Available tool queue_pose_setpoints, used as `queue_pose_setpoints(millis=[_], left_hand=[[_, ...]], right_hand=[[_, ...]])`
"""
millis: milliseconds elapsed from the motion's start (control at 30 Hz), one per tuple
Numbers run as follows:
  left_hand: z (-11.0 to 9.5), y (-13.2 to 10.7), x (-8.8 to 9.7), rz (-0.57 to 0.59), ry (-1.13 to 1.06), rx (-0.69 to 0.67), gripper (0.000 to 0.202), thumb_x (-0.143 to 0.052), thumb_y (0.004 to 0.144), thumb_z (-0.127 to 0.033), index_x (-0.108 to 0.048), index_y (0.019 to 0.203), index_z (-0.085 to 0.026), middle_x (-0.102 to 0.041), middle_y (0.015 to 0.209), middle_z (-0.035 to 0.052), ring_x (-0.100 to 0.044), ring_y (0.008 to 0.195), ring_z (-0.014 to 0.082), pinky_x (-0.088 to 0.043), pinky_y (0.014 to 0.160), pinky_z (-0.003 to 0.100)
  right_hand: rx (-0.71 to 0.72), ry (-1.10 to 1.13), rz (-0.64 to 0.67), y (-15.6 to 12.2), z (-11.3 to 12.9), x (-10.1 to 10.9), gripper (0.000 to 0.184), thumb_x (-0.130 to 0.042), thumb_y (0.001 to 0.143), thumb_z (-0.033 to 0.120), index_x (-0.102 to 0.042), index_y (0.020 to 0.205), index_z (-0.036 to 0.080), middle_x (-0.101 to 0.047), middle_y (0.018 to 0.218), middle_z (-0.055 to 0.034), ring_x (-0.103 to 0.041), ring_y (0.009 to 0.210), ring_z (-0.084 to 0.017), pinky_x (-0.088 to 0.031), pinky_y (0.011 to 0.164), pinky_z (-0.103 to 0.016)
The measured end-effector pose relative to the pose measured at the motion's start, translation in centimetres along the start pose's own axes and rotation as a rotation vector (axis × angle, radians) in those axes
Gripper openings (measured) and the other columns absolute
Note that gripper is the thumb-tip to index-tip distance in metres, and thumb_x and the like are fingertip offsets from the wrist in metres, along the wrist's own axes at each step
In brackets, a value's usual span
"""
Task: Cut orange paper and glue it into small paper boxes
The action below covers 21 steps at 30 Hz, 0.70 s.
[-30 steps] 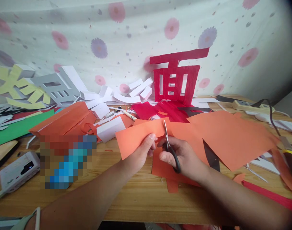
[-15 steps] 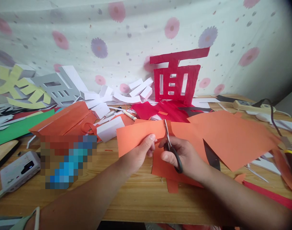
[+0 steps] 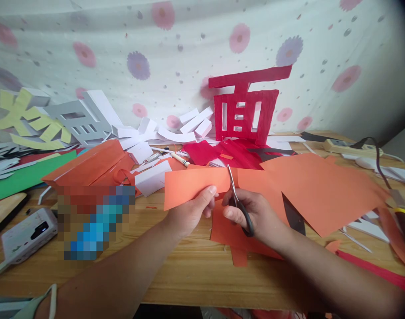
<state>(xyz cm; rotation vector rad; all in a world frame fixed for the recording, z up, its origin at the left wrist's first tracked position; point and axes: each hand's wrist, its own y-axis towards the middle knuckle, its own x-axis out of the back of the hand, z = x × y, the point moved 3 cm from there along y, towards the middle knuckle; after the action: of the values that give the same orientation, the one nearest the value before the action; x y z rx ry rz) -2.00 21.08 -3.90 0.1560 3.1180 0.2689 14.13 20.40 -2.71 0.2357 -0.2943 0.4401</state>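
Note:
My left hand (image 3: 197,204) pinches a strip of orange paper (image 3: 184,184) between thumb and fingers, with its free end sticking out to the left. Black-handled scissors (image 3: 232,179) are in my right hand (image 3: 252,210), thumb and fingers at the handle loops. Their blades point away from me and stand at the right end of the strip; they look closed or nearly so. Under and beyond my right hand lie larger orange sheets (image 3: 317,186), partly covered by the hand and forearm.
A red standing cut-out character (image 3: 245,113) rests at the back by the flowered curtain. An orange folded piece (image 3: 89,166), white paper blocks (image 3: 152,177) and a green sheet (image 3: 32,175) lie left. A white device (image 3: 28,237) is at the left front, a power strip (image 3: 351,148) at the back right.
The orange strip's left end has tilted and shifted slightly up and right. Both hands stay almost in place, and the scissors have barely moved.

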Motion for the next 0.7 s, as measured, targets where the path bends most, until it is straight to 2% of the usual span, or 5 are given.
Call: queue_pose_setpoints(millis=[167, 300, 467, 600, 700], left_hand=[[-0.2, 0.1, 0.0, 0.023, 0.019, -0.022, 0.038, -0.059, 0.086, -0.043, -0.060, 0.059, -0.016, -0.051, 0.046, -0.0040, -0.047, 0.045, 0.0067, -0.039, 0.049, 0.022], [-0.3, 0.4, 0.0, -0.032, -0.023, 0.019, 0.037, -0.062, 0.082, -0.042, -0.058, 0.056, -0.016, -0.054, 0.050, -0.0030, -0.048, 0.045, 0.0074, -0.039, 0.047, 0.022], [0.1, 1.4, 0.5, -0.142, -0.128, 0.063, 0.023, -0.071, 0.074, -0.038, -0.065, 0.074, -0.015, -0.063, 0.066, -0.0002, -0.055, 0.056, 0.0102, -0.043, 0.049, 0.022], [0.3, 2.3, 1.4, -0.163, -0.148, 0.087, 0.025, -0.072, 0.072, -0.038, -0.062, 0.071, -0.015, -0.060, 0.063, -0.0009, -0.051, 0.054, 0.0087, -0.042, 0.051, 0.022], [0.2, 2.2, 1.4, -0.071, -0.075, 0.156, 0.027, -0.074, 0.070, -0.040, -0.064, 0.069, -0.015, -0.060, 0.062, -0.0001, -0.051, 0.055, 0.0093, -0.043, 0.053, 0.023]], right_hand=[[-0.001, 0.029, 0.019, 0.1, -0.2, 0.0, 0.051, -0.057, 0.078, 0.068, -0.052, 0.072, 0.018, -0.044, 0.060, 0.0034, -0.040, 0.056, -0.011, -0.034, 0.053, -0.025], [-0.034, 0.058, 0.030, 0.3, -0.7, 0.0, 0.051, -0.059, 0.077, 0.069, -0.051, 0.071, 0.019, -0.047, 0.059, 0.0030, -0.044, 0.055, -0.012, -0.038, 0.053, -0.025], [-0.123, 0.089, 0.041, 0.6, -1.2, 0.3, 0.050, -0.060, 0.077, 0.068, -0.052, 0.069, 0.019, -0.053, 0.054, 0.0019, -0.048, 0.052, -0.011, -0.038, 0.050, -0.024], [-0.117, 0.136, -0.131, 1.2, -1.5, 1.9, 0.045, -0.064, 0.075, 0.062, -0.055, 0.073, 0.018, -0.054, 0.055, 0.0023, -0.046, 0.050, -0.010, -0.037, 0.047, -0.023], [-0.115, 0.215, -0.313, 1.6, -1.8, 3.2, 0.042, -0.075, 0.067, 0.054, -0.059, 0.083, 0.018, -0.058, 0.063, 0.0010, -0.053, 0.057, -0.012, -0.039, 0.049, -0.024]])
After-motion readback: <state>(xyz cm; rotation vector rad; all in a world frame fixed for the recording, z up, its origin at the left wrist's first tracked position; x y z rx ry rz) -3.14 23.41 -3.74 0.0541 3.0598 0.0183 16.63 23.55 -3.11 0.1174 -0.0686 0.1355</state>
